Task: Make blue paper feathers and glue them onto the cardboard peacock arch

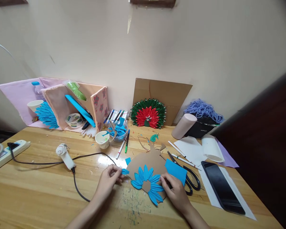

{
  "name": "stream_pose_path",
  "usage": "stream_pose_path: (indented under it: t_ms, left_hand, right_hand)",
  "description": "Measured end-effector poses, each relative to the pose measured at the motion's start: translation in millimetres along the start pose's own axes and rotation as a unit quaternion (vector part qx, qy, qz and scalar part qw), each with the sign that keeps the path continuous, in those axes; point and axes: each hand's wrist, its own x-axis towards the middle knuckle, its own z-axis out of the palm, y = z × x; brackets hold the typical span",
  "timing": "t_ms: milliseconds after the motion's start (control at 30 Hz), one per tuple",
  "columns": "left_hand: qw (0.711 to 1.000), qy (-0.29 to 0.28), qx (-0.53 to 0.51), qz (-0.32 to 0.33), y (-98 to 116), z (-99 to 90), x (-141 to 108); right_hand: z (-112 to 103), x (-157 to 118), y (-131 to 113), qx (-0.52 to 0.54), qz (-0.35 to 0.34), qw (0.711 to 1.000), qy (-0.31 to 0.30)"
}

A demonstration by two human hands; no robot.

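Note:
Blue pleated petals (146,174) fan around a bare centre on a brown cardboard cutout (146,161) lying on the table. My left hand (111,176), left of the cutout, pinches a single blue petal (125,171) between thumb and fingertips. At the right edge of the fan, my right hand (173,188) has its fingers curled together by the petal tips; whatever it may grip is too small to make out. A blue sheet (175,171) lies just beyond the right hand, partly over black scissors (193,178).
A glue gun (65,156) with its cord lies left. Behind are a paper cup (102,140), a bowl of blue scraps (119,131), markers (127,141) and a red-green peacock (147,114). A black phone (222,187) lies right.

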Motion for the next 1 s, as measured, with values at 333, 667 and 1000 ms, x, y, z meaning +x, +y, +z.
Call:
stream_pose_path:
  t_ms: [333, 667, 1000]
  left_hand:
    - [1.0, -0.014, 0.006, -0.004, 1.6, 0.3, 0.1]
    - [0.99, -0.083, 0.086, -0.072, 3.9, 1.2, -8.8]
    - [0.991, -0.071, 0.033, -0.111, 0.8, 4.5, -1.3]
  right_hand:
    - [2.0, 1.5, 5.5, 0.002, 0.02, 1.0, 0.0]
    - [-2.6, 8.1, 12.6, 0.001, 0.115, 0.983, 0.141]
    - [-16.9, 19.4, 43.6, 0.044, 0.161, 0.974, 0.155]
